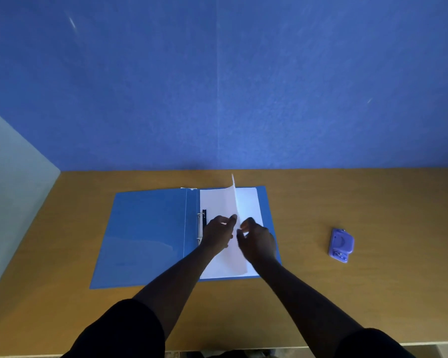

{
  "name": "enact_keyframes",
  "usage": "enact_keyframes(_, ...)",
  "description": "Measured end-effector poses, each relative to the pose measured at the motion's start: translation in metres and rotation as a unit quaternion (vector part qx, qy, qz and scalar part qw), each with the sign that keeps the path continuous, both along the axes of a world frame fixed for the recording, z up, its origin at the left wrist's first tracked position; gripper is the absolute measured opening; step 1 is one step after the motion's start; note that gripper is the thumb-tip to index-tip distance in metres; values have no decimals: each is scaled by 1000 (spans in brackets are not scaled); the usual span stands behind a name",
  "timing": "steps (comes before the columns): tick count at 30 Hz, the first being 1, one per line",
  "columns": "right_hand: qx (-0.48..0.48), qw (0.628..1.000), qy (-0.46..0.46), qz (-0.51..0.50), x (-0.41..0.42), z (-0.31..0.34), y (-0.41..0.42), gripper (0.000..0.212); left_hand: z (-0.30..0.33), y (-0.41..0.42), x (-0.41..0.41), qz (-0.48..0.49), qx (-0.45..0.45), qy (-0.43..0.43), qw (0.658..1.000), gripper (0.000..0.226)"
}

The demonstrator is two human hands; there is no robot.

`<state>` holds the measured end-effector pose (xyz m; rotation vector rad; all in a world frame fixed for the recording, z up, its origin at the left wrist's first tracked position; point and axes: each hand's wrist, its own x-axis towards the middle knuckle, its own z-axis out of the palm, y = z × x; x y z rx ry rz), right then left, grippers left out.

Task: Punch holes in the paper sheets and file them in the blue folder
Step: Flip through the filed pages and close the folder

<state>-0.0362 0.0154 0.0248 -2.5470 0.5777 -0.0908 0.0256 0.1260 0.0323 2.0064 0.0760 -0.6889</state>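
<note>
The blue folder [145, 236] lies open at frame centre-left; faint print on its cover is unreadable. The left hand [217, 235] pinches a raised paper sheet [228, 202], hiding part of the rings. The right hand [258, 242] hovers, fingers loosely curled, holding nothing. The purple hole punch [341, 245] sits right.

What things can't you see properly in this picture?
- Holes in the lifted paper sheet: head view, its ring-side edge lies under the left hand.
- Lower part of the ring clip in the blue folder: covered by the left hand.
- Right hand fingers: blurred, so their grip is unclear.
- Hole punch: too small for details.
</note>
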Motion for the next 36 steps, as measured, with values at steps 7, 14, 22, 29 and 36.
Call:
enact_keyframes(7,104,989,-10,105,-8,-3,7,28,0,-3,6,85,63,-7,994,14)
enact_keyframes(14,86,989,113,-40,-11,-25,-40,34,2,25,9,73,183,-107,975,15)
enact_keyframes(22,114,968,172,-144,-5,-49,-36,35,-2,60,7,122,190,-113,968,14)
enact_keyframes(29,177,947,164,-211,3,-41,-45,16,-5,71,10,117,190,-124,967,13)
enact_keyframes(36,80,967,142,-195,0,-18,-33,14,-4,70,5,107,113,-125,980,47)
